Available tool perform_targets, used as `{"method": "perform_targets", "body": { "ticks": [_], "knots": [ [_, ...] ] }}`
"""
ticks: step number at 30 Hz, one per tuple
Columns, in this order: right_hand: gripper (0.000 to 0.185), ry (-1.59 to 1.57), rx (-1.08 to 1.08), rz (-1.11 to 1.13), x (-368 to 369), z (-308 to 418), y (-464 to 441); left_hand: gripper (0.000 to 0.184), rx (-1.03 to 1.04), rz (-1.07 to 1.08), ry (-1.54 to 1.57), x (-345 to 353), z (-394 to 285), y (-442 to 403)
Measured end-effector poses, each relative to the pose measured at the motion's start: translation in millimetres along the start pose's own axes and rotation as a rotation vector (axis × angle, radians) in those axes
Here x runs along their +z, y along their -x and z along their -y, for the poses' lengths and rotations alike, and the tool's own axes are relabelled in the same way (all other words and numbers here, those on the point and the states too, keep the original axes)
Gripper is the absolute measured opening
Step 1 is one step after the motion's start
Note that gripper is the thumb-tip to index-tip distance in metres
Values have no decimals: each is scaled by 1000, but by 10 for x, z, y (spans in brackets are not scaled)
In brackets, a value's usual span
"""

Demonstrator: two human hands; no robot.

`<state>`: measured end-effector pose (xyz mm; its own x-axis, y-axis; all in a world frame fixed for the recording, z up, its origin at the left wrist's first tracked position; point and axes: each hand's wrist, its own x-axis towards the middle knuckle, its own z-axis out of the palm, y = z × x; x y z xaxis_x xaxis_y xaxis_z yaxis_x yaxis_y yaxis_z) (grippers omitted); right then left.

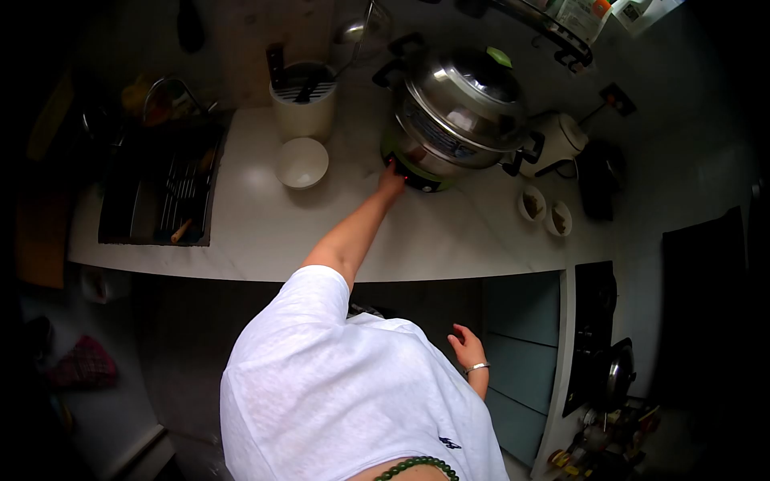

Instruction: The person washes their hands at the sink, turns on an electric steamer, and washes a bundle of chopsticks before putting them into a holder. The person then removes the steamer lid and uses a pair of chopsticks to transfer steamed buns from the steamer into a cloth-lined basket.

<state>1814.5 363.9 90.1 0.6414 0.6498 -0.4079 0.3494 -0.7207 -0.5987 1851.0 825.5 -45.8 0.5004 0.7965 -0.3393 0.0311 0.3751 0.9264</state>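
Observation:
A large stainless-steel electric steamer [461,120] with a domed lid, black side handles and a green base stands on the white counter. My left hand [391,183] reaches across to the front of that base. Its fingers are curled against the dark control panel [421,183], with two red-tipped points showing. Any knob or button under them is hidden. My right hand [468,353] hangs beside my body, below the counter edge, with fingers apart and holding nothing. An empty white bowl [302,163] sits left of the steamer.
A cream holder [305,112] with dark-handled knives is behind the bowl. The sink [144,192] lies left with a rack. Right of the steamer are a pale kettle [557,140] and two small bowls [559,218] with contents. A stove [592,321] is at the far right.

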Motion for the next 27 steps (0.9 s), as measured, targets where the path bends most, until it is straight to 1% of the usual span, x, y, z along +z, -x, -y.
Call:
{"method": "perform_targets", "body": {
  "ticks": [2,3,5,9,11,12,14,15,17,21,23,27],
  "knots": [
    [41,-13,11,5,46,-87,18,72,106,-90,-217,31,239,-237],
    [41,-18,13,7,61,-93,28,72,104,-89,-222,7,139,-149],
    [41,-4,1,27,79,-92,23,71,-114,23,10,-60,-218,137],
    [41,-35,-35,21,108,-86,-19,70,-73,71,88,-124,-167,250],
    [41,-19,-15,22,77,-8,-22,70,-55,50,-44,-80,72,277],
    [41,-24,-14,20,80,-14,-31,70,-54,52,-49,-44,86,372],
    [41,1,-17,15,76,-44,-31,70,-156,125,103,86,62,588],
    [41,-2,-12,11,65,-38,-11,70,-157,131,100,144,53,639],
    [41,-26,-9,-15,33,-17,37,70,-159,92,152,243,35,702],
    [41,-27,32,-35,60,-157,156,71,-177,56,133,356,45,682],
    [41,-26,51,-33,111,-275,214,74,-112,0,111,373,51,670],
    [41,-42,70,-40,163,-357,305,73,-127,6,109,392,74,596]
  ]
}}
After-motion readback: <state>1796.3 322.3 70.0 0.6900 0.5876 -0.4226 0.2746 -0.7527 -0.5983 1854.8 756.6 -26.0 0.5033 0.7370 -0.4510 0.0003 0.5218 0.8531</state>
